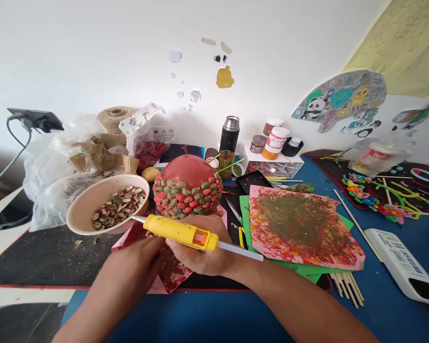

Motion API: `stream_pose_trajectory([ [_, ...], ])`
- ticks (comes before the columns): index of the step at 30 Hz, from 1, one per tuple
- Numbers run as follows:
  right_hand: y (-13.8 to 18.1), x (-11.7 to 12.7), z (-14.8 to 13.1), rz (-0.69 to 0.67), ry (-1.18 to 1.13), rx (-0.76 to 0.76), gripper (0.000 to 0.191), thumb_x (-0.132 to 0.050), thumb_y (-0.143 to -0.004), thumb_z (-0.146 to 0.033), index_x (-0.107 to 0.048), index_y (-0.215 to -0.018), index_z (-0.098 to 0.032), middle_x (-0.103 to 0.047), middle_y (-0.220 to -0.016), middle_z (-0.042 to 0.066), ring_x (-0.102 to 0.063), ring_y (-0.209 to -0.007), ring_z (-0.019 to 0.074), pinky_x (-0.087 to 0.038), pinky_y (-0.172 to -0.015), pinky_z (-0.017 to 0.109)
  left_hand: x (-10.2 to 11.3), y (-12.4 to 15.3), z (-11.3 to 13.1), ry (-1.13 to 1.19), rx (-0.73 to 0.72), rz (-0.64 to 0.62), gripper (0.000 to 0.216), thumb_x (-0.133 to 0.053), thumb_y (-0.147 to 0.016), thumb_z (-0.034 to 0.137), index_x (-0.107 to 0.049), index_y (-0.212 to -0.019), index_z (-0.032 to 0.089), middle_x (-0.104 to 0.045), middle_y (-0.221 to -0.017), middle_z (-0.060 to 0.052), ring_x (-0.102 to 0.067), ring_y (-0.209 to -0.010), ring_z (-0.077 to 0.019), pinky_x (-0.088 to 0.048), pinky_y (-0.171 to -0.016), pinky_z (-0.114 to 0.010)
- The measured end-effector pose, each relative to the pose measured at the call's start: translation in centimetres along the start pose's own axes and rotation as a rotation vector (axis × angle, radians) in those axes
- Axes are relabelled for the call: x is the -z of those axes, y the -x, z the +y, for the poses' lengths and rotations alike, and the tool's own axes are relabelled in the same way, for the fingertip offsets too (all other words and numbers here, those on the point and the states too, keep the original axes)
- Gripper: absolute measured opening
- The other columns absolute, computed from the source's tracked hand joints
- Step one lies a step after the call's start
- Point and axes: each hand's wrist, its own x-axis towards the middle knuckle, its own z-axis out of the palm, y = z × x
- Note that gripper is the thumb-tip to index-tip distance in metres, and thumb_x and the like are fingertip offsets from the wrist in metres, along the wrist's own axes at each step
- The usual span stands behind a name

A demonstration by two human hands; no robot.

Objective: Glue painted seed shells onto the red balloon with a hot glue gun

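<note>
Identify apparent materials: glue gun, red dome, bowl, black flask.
Glue gun: likely plastic, smooth yellow shell; nozzle looks metal, being silvery.
Red dome: probably balloon rubber; taut, soft-sheened, with a gathered neck on top.
Bowl: likely plastic, smooth, evenly pale pink; possibly ceramic.
Black flask: probably coated metal; its silvery cap shows bright reflections.

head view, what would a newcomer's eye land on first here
Probably the red balloon-like ball near the middle of the picture, its lower part covered in red and green lumps. Nearer the camera, the bright yellow glue gun in the right hand stands out, nozzle pointing left. Then come the bowl of mixed pieces to the ball's left and the paint-smeared pink sheet to its right.
</note>
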Motion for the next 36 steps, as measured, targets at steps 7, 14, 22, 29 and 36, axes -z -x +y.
stream_pose_trajectory([
  [7,0.2,0.1,0.1,-0.006,0.001,0.005,0.021,-0.079,-0.126,-0.037,-0.079,-0.108,-0.026,-0.093,-0.102,0.005,-0.092,-0.087,0.0208,-0.077,-0.085,0.029,-3.9,-0.2,2.2,0.051,-0.116,-0.061,0.026,-0.062,-0.107,0.028,-0.085,-0.096,0.03,-0.093,-0.088,-0.01,-0.09,-0.074,-0.0327,-0.067,-0.07,-0.037],
  [14,-0.1,0.3,0.1,0.053,0.015,0.135,0.02,-0.074,-0.13,-0.034,-0.08,-0.112,-0.025,-0.089,-0.093,0.002,-0.088,-0.078,0.0197,-0.076,-0.081,0.029,-2.8,0.0,1.2,0.052,-0.114,-0.006,0.029,-0.061,-0.113,0.038,-0.083,-0.096,0.031,-0.092,-0.086,-0.009,-0.09,-0.074,-0.0324,-0.068,-0.071,-0.037],
  [22,0.1,0.3,0.2,0.014,0.033,0.11,0.021,-0.074,-0.127,-0.036,-0.074,-0.109,-0.026,-0.086,-0.089,0.001,-0.08,-0.068,0.0176,-0.071,-0.074,0.028,1.3,0.2,-1.2,0.118,0.102,0.061,0.032,-0.066,-0.108,0.058,-0.08,-0.092,0.034,-0.088,-0.081,-0.005,-0.084,-0.065,-0.0301,-0.062,-0.064,-0.035],
  [29,0.6,-0.2,0.8,-0.001,0.082,0.103,0.015,-0.071,-0.125,-0.037,-0.074,-0.114,-0.026,-0.084,-0.087,0.002,-0.079,-0.068,0.0194,-0.07,-0.073,0.029,1.8,0.3,-1.5,0.34,0.201,0.013,0.041,-0.072,-0.102,0.068,-0.091,-0.101,0.031,-0.088,-0.075,-0.004,-0.081,-0.059,-0.0279,-0.063,-0.06,-0.033],
  [36,0.2,-0.1,0.3,0.03,0.017,0.081,0.028,-0.072,-0.129,-0.041,-0.076,-0.106,-0.026,-0.081,-0.083,0.0,-0.075,-0.066,0.0177,-0.07,-0.073,0.028,2.5,1.8,-2.9,0.863,0.438,0.12,0.067,-0.105,-0.088,0.081,-0.099,-0.126,0.026,-0.094,-0.089,-0.008,-0.084,-0.069,-0.0282,-0.071,-0.062,-0.035],
])
